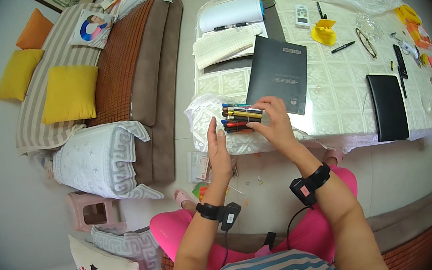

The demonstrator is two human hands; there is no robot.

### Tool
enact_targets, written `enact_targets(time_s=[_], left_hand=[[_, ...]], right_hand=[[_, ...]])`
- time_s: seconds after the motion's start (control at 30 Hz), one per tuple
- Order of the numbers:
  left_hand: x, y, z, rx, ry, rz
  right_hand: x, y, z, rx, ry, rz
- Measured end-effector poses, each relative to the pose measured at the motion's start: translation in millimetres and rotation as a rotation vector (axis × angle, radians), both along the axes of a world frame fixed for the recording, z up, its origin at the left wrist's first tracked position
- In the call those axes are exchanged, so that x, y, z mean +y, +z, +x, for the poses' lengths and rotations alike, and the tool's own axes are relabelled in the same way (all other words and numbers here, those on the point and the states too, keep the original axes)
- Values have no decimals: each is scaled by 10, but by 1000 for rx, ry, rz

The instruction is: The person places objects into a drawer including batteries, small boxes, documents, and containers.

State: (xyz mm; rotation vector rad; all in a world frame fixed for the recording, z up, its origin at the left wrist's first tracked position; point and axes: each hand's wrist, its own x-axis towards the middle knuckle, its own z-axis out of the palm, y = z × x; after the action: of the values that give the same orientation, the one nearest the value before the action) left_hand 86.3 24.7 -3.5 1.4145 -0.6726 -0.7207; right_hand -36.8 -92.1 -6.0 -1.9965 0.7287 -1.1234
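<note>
Mid-frame, the right hand grips the pens over the surface, seemingly to keep them bunched, while the unclenched left hand stands beside their ends, perhaps against slipping.

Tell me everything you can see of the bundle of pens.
The bundle of pens is a stack of slim, smooth, plastic-looking barrels, among them teal, black, yellow, blue and red ones. They lie roughly parallel, running left to right, at the near left corner of the cloth-covered table. The right hand grips their right end, fingers and thumb around it. The left hand is open beside their left ends; whether it touches is unclear.
</note>
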Motion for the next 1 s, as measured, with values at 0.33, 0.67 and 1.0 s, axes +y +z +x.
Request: enact_targets(time_s=[0.33,0.67,1.0], left_hand=[[-204,-199,194,47,-38,-49],[-219,-315,220,60,-25,-47],[-189,-366,263,26,-21,-50]], right_hand=[[-46,-170,361,121,19,-95],[-21,-214,377,129,70,55],[-31,-188,285,146,96,58]])
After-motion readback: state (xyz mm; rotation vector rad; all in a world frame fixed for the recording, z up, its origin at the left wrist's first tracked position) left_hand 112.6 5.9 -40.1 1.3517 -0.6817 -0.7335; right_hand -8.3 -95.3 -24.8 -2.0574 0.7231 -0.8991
